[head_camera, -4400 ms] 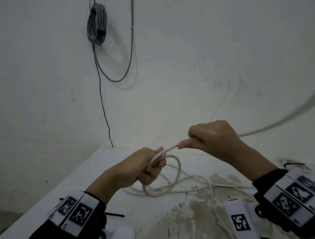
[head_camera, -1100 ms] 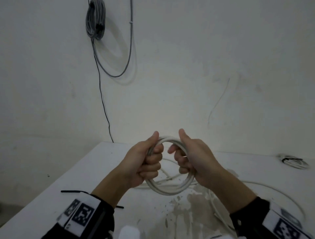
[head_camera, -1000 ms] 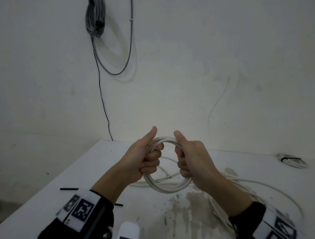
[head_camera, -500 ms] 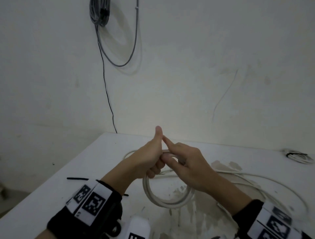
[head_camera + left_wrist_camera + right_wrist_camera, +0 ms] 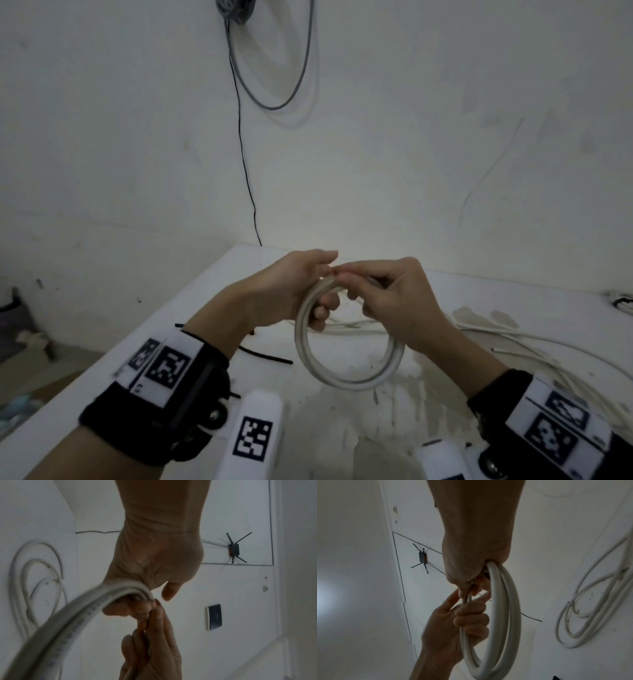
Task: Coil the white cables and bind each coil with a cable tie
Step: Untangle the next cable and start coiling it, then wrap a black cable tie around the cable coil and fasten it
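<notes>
A white cable coil (image 5: 346, 371) of a few turns hangs upright above the white table (image 5: 191, 301). My left hand (image 5: 301, 291) grips the coil's top left, its fingers curled through the ring. My right hand (image 5: 383, 294) grips the top right and pinches the cable at the top, fingertips meeting the left thumb. The coil (image 5: 498, 635) shows in the right wrist view, with both hands curled round its turns. The coil (image 5: 72, 623) is blurred in the left wrist view. A black cable tie (image 5: 263, 355) lies on the table under my left wrist.
More loose white cable (image 5: 534, 346) lies spread over the right side of the table; this cable (image 5: 590, 609) also shows in the right wrist view. A bound coil (image 5: 621, 303) sits at the far right edge. Grey cable (image 5: 274, 68) hangs on the wall. Stained patches mark the tabletop.
The loose cable has been gathered into a ring held in both hands. Over the last second the hands tilted and lowered, and the right fingers moved to pinch the top.
</notes>
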`<state>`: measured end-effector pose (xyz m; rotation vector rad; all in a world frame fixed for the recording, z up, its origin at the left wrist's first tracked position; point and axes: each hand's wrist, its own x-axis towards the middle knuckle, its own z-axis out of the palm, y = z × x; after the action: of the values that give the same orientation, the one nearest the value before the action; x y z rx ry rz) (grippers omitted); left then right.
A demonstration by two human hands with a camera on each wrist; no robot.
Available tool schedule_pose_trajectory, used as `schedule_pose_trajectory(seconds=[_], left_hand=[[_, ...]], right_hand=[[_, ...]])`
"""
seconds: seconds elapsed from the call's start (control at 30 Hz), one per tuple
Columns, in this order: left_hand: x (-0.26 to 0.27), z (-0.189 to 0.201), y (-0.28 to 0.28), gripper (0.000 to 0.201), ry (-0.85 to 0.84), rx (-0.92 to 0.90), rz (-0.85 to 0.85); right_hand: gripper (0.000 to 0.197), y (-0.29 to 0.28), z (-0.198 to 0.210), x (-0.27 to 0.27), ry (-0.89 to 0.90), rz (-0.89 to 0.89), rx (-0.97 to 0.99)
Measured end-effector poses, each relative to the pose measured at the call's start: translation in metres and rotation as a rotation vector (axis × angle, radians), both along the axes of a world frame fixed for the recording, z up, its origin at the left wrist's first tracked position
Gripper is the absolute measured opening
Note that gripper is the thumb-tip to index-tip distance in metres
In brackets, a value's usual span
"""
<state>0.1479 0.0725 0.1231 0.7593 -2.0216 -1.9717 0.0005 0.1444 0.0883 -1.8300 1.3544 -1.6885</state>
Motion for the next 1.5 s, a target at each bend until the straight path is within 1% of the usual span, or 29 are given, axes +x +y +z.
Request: schedule_pose_trajectory(seconds=[0.03,0.07,0.2,0.27,0.33,0.4,0.47,0.53,0.57,0.63,0.67,0.7,0.73,0.8,0.87,0.93,0.97,1.03,1.07,1.1,1.13,1.2,1.23,1.27,1.3,1.4,1.5], left_hand=[[0.007,0.000,-0.001,0.043,-0.005,-0.031,0.014],[0.013,0.000,-0.001,0.040,-0.004,-0.045,0.035],[0.036,-0.009,-0.001,0.041,0.009,-0.128,0.156],[0.049,-0.015,-0.002,0.040,-0.029,-0.193,0.207],[0.063,-0.023,-0.004,0.033,-0.077,-0.245,0.253],[0.077,-0.031,-0.008,0.032,-0.146,-0.318,0.321],[0.095,-0.040,-0.015,0.034,-0.234,-0.384,0.375],[0.115,-0.047,-0.023,0.034,-0.322,-0.425,0.406],[0.124,-0.049,-0.027,0.034,-0.353,-0.435,0.417],[0.139,-0.053,-0.033,0.034,-0.380,-0.435,0.430],[0.144,-0.055,-0.034,0.033,-0.378,-0.428,0.435],[0.147,-0.056,-0.034,0.033,-0.372,-0.417,0.438],[0.148,-0.058,-0.034,0.032,-0.359,-0.404,0.437],[0.149,-0.060,-0.033,0.031,-0.306,-0.368,0.433],[0.146,-0.062,-0.033,0.030,-0.223,-0.313,0.457],[0.141,-0.065,-0.035,0.029,-0.143,-0.251,0.502],[0.139,-0.066,-0.036,0.029,-0.116,-0.226,0.523],[0.132,-0.068,-0.039,0.030,-0.096,-0.213,0.551],[0.127,-0.069,-0.039,0.031,-0.097,-0.233,0.552],[0.122,-0.069,-0.038,0.031,-0.108,-0.275,0.538],[0.115,-0.069,-0.036,0.032,-0.128,-0.335,0.510],[0.099,-0.067,-0.031,0.031,-0.165,-0.459,0.447],[0.091,-0.065,-0.027,0.031,-0.171,-0.509,0.427],[0.083,-0.063,-0.025,0.031,-0.168,-0.547,0.424],[0.075,-0.061,-0.024,0.031,-0.158,-0.565,0.441],[0.056,-0.057,-0.024,0.033,-0.114,-0.594,0.522],[0.040,-0.056,-0.025,0.039,-0.119,-0.721,0.549]], right_hand=[[0.011,-0.002,0.003,0.001,-0.040,-0.007,0.003],[0.010,-0.004,0.005,0.002,-0.072,-0.010,0.009],[0.008,-0.015,0.001,0.023,-0.124,-0.030,0.042],[0.010,-0.022,-0.009,0.037,-0.160,-0.042,0.059],[0.011,-0.029,-0.018,0.053,-0.181,-0.041,0.100],[0.010,-0.037,-0.023,0.068,-0.177,0.003,0.207],[0.014,-0.046,-0.027,0.080,-0.130,0.089,0.386],[0.024,-0.059,-0.035,0.084,-0.016,0.086,0.557],[0.027,-0.066,-0.040,0.083,0.092,0.042,0.587],[0.029,-0.081,-0.054,0.078,0.414,-0.038,0.603],[0.030,-0.088,-0.062,0.077,0.571,-0.049,0.652],[0.032,-0.093,-0.070,0.077,0.685,-0.051,0.713],[0.033,-0.097,-0.078,0.077,0.760,-0.052,0.761],[0.026,-0.104,-0.092,0.076,0.829,-0.064,0.776],[0.019,-0.106,-0.096,0.074,0.812,-0.077,0.759],[0.017,-0.103,-0.093,0.069,0.738,-0.086,0.702],[0.017,-0.100,-0.089,0.066,0.678,-0.118,0.635],[0.014,-0.092,-0.077,0.059,0.527,-0.214,0.437],[0.012,-0.087,-0.071,0.056,0.464,-0.260,0.324],[0.011,-0.081,-0.064,0.053,0.440,-0.306,0.192],[0.011,-0.077,-0.056,0.049,0.488,-0.365,0.043],[0.010,-0.066,-0.041,0.037,0.750,-0.497,-0.201],[0.013,-0.061,-0.033,0.031,0.875,-0.527,-0.273],[0.017,-0.056,-0.027,0.025,0.965,-0.522,-0.311],[0.021,-0.050,-0.021,0.019,1.013,-0.502,-0.334],[0.024,-0.029,-0.013,0.007,1.059,-0.473,-0.363],[0.021,-0.015,-0.019,-0.002,1.115,-0.481,-0.288]])
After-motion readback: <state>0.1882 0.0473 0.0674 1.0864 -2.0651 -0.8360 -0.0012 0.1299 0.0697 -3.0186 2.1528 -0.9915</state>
